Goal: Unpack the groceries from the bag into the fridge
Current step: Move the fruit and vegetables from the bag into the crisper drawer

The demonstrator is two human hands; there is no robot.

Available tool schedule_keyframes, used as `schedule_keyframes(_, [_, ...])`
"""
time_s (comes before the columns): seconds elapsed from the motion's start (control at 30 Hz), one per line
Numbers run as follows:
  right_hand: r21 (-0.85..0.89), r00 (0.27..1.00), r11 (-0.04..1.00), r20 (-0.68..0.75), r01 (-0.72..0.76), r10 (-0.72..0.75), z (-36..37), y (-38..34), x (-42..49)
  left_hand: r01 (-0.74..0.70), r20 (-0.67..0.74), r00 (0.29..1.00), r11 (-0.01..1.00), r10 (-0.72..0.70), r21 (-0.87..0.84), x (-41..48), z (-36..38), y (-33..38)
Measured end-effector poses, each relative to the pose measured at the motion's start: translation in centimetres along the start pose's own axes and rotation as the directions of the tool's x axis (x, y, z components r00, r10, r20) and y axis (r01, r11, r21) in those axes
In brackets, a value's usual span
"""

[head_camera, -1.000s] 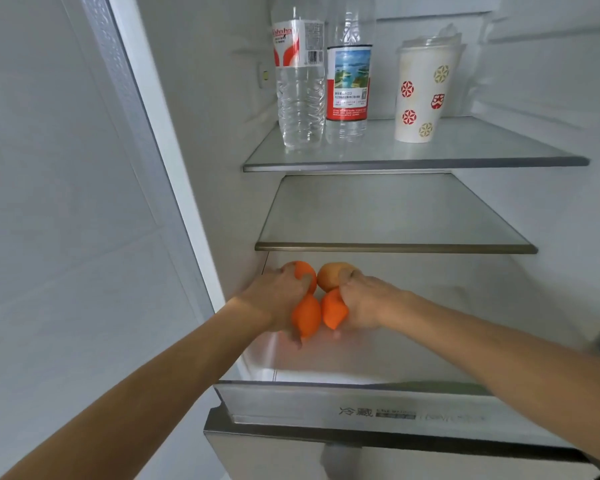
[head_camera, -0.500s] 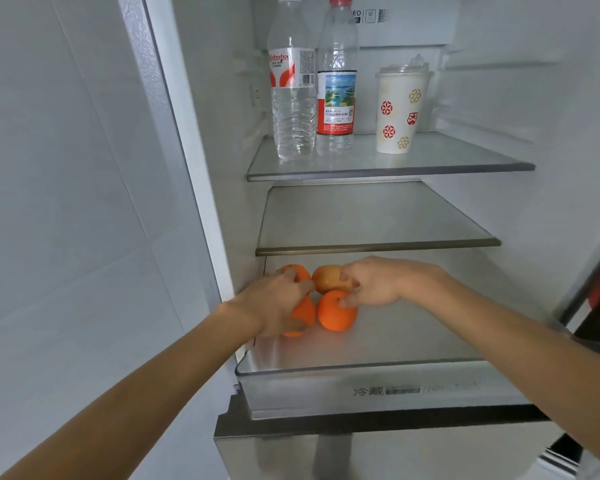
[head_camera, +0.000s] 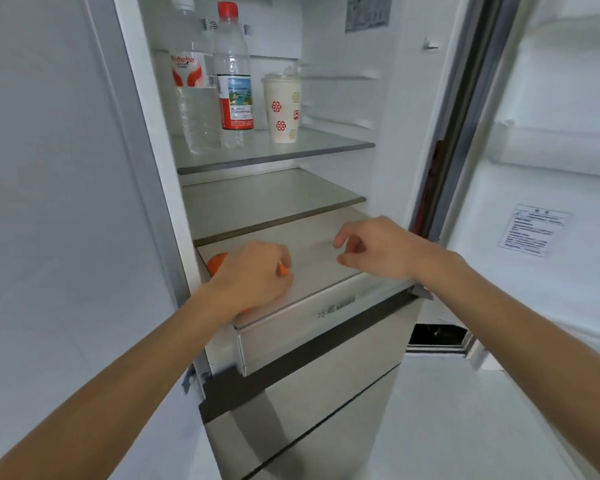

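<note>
Open fridge, lowest shelf. Right grip now lifted off the fruit, fingers loosely curled, empty. Left grip still curled over oranges at shelf's left front corner. Fruit delivered; probably release next, then back to bag.

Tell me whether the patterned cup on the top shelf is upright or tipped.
Upright: the cup stands on its base on the top shelf, lid uppermost.

The left bottle reads "Wahaha" in blurred red; the drawer front bears "冷藏". The door sticker print is illegible.
</note>
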State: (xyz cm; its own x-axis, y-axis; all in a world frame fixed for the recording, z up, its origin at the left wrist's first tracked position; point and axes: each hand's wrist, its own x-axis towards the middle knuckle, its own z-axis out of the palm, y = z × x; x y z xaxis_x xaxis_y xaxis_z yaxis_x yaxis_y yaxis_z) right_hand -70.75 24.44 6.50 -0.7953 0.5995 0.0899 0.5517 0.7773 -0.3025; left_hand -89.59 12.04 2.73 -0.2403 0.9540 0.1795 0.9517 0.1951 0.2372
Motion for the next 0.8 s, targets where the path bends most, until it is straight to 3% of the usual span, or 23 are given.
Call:
schedule_keyframes(0.33, [-0.026,0.935,0.941,-0.124,-0.337,0.332,-4.5,2.9,-12.4,-0.338,0.002,0.94,0.931,0.341,-0.138,-0.3,1.0,12.0])
schedule_keyframes(0.5, [0.004,0.856,0.879,-0.225,-0.476,0.465,-6.3,4.4,-18.8,-0.466,-0.042,0.883,0.861,0.468,-0.202,0.0,1.1,18.1])
schedule_keyframes(0.8, [0.044,0.677,0.73,-0.341,-0.682,0.653,-7.6,8.7,-32.9,-0.568,0.049,0.799,0.78,0.599,-0.264,-0.9,3.6,30.2])
